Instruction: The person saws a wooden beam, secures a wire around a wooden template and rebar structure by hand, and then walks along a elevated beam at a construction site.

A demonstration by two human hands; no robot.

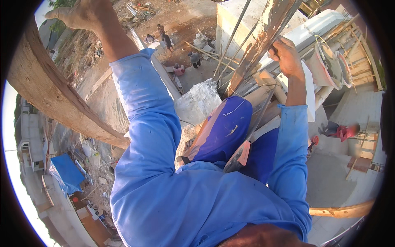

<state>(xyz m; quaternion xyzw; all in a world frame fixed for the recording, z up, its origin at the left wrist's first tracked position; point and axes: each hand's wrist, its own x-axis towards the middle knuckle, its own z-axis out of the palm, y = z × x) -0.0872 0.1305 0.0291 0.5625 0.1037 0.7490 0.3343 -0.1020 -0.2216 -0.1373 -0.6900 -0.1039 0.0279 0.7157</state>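
My left hand (87, 15) reaches out at the upper left with the thumb stretched away; the frame's upper edge cuts off part of it. It holds nothing that I can see. Nearest to it is a thick, curved wooden beam (49, 86). At the upper right, my right hand (288, 57) has its fingers curled against the edge of a rough, slanting wooden post (257, 49). The far side of that grip is hidden. Between my legs lies a long, dark blade-like tool (260, 113) with an orange-faced end (244, 153) at my waist.
Far below, several people (194, 59) stand on the dirt ground. Another person in red (342, 132) is at the lower right. Thin rods (231, 37) and a loose wire run beside the post. A bucket-like container (325, 66) sits past my right hand. A blue tarp (68, 173) lies lower left.
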